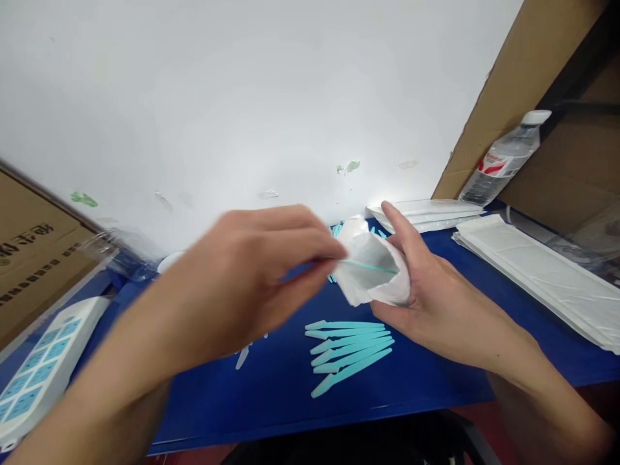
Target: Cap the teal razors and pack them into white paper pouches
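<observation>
My right hand is wrapped round a white paper bag, its open mouth facing left. My left hand, slightly blurred, pinches a thin teal stick whose far part lies inside the bag's mouth. Below the bag, several teal plastic sticks with pale, blade-like ends are fanned out on the blue table. More teal pieces show behind the bag, partly hidden by it. Under my left hand, a few small pale pieces lie on the table.
White flat bags lie at the right, with another stack by the wall. A plastic bottle leans against cardboard at the back right. A white power strip and a cardboard box are at the left.
</observation>
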{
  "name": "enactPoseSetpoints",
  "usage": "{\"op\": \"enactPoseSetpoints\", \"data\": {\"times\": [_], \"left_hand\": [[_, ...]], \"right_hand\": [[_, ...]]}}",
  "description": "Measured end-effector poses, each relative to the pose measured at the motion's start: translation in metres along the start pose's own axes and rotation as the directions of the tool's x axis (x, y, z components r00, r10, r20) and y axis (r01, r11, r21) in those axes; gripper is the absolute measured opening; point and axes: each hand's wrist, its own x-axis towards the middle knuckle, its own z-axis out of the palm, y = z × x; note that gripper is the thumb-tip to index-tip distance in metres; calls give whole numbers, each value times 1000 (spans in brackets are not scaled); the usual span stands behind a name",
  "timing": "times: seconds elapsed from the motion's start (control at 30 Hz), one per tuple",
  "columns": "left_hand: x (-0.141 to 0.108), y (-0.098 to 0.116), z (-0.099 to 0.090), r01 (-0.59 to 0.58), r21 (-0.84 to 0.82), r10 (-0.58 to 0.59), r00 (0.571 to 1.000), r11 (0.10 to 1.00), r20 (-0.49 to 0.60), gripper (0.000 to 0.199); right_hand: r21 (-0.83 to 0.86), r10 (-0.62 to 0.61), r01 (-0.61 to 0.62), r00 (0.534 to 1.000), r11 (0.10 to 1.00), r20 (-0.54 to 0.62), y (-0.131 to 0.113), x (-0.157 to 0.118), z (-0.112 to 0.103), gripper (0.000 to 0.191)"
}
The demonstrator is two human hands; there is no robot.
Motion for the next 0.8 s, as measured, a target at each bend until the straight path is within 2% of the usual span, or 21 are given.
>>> {"op": "enactPoseSetpoints", "data": {"times": [0.07, 0.13, 0.17, 0.2, 0.23, 0.27, 0.3, 0.37, 0.43, 0.5, 0.6, 0.67, 0.73, 0.8], "left_hand": [[2, -2, 15, -53, -39, 51, 998, 998, -41, 21], [-13, -14, 32, 57, -129, -80, 980, 990, -183, 20], [-24, -23, 43, 144, -165, -174, 967, 976, -185, 19], [-36, -33, 55, 214, -178, -222, 974, 961, -31, 16], [-48, -43, 68, 309, -149, -276, 939, 940, 203, 16], [-59, -53, 82, 386, -100, -331, 877, 917, 348, 19], [-67, -62, 96, 429, -57, -372, 836, 902, 403, 22], [-77, -75, 119, 451, -32, -389, 801, 892, 454, 23], [-78, -82, 134, 454, -37, -390, 801, 890, 454, 23], [-75, -85, 141, 457, -46, -391, 805, 888, 447, 24], [-72, -87, 133, 461, -76, -388, 814, 884, 432, 21], [-76, -88, 113, 480, -95, -412, 824, 872, 388, 21], [-83, -88, 80, 498, -116, -456, 849, 859, 266, 22], [-90, -85, 40, 465, -155, -470, 883, 871, 6, 16]], "right_hand": [[84, 17, -13, 998, 996, -56, 2, -1, -1, 119], [166, 43, -25, 994, 986, -103, 5, -2, -4, 119], [192, 55, -32, 992, 981, -117, 7, -3, -6, 117], [201, 65, -40, 990, 979, -123, 9, -4, -8, 117], [185, 72, -49, 990, 982, -120, 10, -5, -9, 117], [149, 74, -57, 991, 987, -111, 11, -6, -10, 118], [102, 73, -63, 992, 993, -100, 12, -7, -11, 119], [9, 68, -67, 995, 998, -75, 13, -8, -11, 119], [-56, 63, -66, 996, 996, -58, 13, -8, -9, 116], [-99, 64, -68, 997, 993, -40, 13, -9, -7, 114], [-144, 67, -65, 998, 987, 10, 16, -10, -4, 114], [-160, 64, -57, 997, 986, 39, 19, -11, -2, 114], [-169, 57, -45, 996, 985, 67, 20, -12, -1, 114], [-174, 51, -36, 995, 984, 81, 20, -11, -1, 113]]}}
